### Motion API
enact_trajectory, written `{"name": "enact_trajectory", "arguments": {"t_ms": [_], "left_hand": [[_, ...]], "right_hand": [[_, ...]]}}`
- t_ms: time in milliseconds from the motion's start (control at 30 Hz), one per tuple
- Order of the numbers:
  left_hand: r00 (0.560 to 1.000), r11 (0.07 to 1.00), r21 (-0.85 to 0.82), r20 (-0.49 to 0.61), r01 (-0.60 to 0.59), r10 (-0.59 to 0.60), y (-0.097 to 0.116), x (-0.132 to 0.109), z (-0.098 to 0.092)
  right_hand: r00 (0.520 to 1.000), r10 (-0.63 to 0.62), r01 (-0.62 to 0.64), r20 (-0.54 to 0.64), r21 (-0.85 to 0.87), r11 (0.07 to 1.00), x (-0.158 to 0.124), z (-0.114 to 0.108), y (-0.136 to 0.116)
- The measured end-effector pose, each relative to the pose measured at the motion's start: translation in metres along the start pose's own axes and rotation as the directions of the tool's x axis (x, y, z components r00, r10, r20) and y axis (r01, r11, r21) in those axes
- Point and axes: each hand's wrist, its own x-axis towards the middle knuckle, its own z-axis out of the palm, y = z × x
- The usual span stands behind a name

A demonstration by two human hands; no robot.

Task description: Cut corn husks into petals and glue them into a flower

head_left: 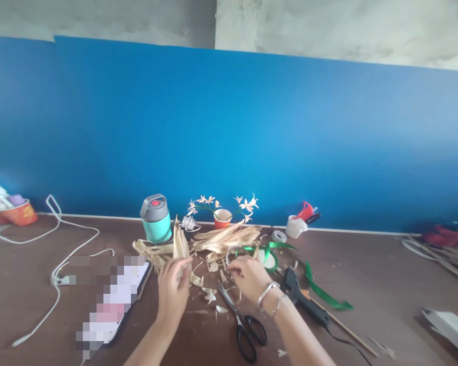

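Husks (229, 236) lie heaped on the desk (385, 284). The left hand (174, 290) pinches one upright husk strip (180, 244); the right hand (249, 276) curls over the heap, its grasp unclear, near scissors (244, 325).

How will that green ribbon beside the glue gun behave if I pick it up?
The green ribbon probably droops limply: it lies in loose curves across the table. It looks thin and flat, so likely very light. Its slight sheen suggests it may slip when pinched.
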Motion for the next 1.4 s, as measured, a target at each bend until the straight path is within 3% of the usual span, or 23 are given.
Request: {"name": "enact_trajectory", "arguments": {"t_ms": [133, 300, 500, 700, 833, 1000, 1067, 1267, 1333, 1400], "left_hand": [[0.998, 0.997, -0.039, -0.021, 0.066, -0.067, 0.003, 0.001, -0.001], [0.991, 0.994, -0.012, -0.082, 0.108, -0.108, 0.002, 0.002, -0.003], [1.0, 0.999, 0.032, 0.015, 0.026, -0.026, 0.003, 0.0, -0.002], [0.997, 1.0, 0.006, 0.079, 0.005, -0.005, 0.001, -0.003, 0.002], [0.999, 0.998, -0.033, -0.001, 0.048, -0.048, -0.001, -0.003, 0.001], [0.972, 0.976, -0.094, -0.116, 0.195, -0.205, 0.0, -0.001, -0.003], [0.972, 0.978, -0.088, -0.12, 0.19, -0.2, 0.0, -0.001, -0.003], [0.999, 0.999, -0.044, 0.052, -0.009, 0.011, 0.004, -0.003, 0.002], [0.985, 0.996, -0.06, 0.156, -0.066, 0.075, 0.01, -0.006, 0.004], [0.943, 0.983, -0.09, 0.278, -0.162, 0.181, 0.019, -0.012, 0.006]], "right_hand": [[0.996, -0.025, 0.032, 0.089, -0.075, 0.997, -0.002, 0.01, -0.012], [1.0, 0.018, -0.016, 0.023, -0.12, 0.993, -0.003, -0.006, -0.005], [0.996, 0.073, -0.076, -0.044, -0.071, 0.995, -0.005, -0.032, 0.012], [0.991, 0.099, -0.105, -0.089, -0.062, 0.993, -0.008, -0.04, 0.014], [0.991, 0.114, -0.118, -0.064, -0.068, 0.991, -0.007, -0.037, 0.009], [0.996, 0.086, -0.087, -0.021, -0.084, 0.993, -0.006, -0.027, 0.003], [0.996, 0.087, -0.087, -0.003, -0.105, 0.991, -0.005, -0.025, 0.002], [0.995, 0.071, -0.062, 0.067, -0.126, 0.99, -0.006, -0.022, -0.001], [0.995, 0.053, -0.041, 0.084, -0.134, 0.99, -0.007, -0.018, -0.006], [0.992, 0.033, -0.013, 0.121, -0.164, 0.986, -0.009, -0.013, -0.012]]}}
